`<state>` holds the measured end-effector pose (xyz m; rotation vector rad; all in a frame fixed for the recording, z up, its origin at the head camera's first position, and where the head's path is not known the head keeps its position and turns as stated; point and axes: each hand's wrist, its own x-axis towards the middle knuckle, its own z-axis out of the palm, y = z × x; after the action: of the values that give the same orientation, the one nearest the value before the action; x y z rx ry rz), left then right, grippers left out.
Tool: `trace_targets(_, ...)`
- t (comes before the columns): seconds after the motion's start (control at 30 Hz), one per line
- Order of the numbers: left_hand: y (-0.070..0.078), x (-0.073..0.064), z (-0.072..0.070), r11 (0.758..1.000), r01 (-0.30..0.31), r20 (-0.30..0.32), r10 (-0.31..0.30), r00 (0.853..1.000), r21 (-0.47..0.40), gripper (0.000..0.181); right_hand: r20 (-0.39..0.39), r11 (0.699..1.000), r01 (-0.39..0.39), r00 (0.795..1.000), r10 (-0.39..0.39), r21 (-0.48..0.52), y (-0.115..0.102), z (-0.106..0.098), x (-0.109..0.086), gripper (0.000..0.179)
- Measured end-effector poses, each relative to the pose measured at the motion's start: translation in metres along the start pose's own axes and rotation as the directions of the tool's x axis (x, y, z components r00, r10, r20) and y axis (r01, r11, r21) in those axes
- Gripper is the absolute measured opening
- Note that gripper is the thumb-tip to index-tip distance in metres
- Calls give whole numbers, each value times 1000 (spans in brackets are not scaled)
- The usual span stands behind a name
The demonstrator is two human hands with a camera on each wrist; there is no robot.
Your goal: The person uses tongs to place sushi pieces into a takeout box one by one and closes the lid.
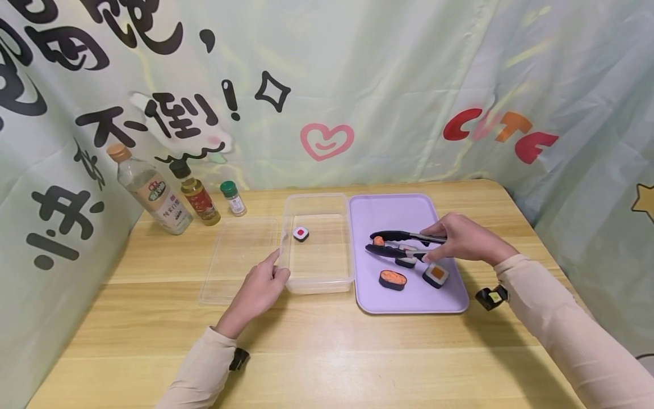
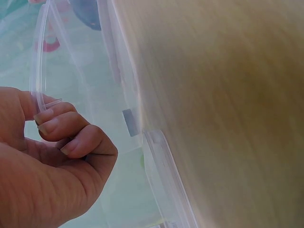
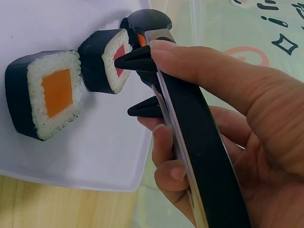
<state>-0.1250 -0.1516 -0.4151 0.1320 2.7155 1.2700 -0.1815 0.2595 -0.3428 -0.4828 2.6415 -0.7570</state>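
Beige sleeve foremost, black-and-silver tongs on orange-topped sushi

Lowest and nearest at the right, the beige sleeve (image 1: 567, 326) leads to the right hand (image 1: 467, 241), whose thumb and fingers are clamped on the black-and-silver tongs (image 3: 199, 142). Their black tips stand apart on either side of an orange-topped sushi piece (image 1: 378, 241) on the rectangular lilac tray (image 1: 390, 213); whether they squeeze it, I cannot tell.

Just beside it, partly under the tongs, sits a black-wrapped roll with a pinkish-red centre (image 3: 95, 61). Nearer the front of the tray are an oval, orange-topped, black-sided piece (image 1: 392, 279) and a squarish white-rice roll with an orange centre (image 1: 436, 275).

The left hand (image 1: 260, 289) pinches the left edge of a clear plastic rectangular container (image 1: 319, 286), which stands beside the tray. Inside, toward its left wall, lies a small red-centred roll (image 1: 301, 233).
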Motion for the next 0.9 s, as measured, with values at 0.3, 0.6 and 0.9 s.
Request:
trace_targets(0.3,-1,0,0,1000,-5,0,5,1000,-2,63,8,1000,-5,1000,5,7,0,-2,0,64)
trace_targets(0.6,-1,0,0,1000,-9,1,9,1000,-4,62,-1,1000,-22,1000,22,-1,-2,-6,-1,65)
trace_targets(0.9,-1,0,0,1000,-23,-4,23,1000,2,60,-21,999,-28,999,28,-15,-8,-12,-3,65)
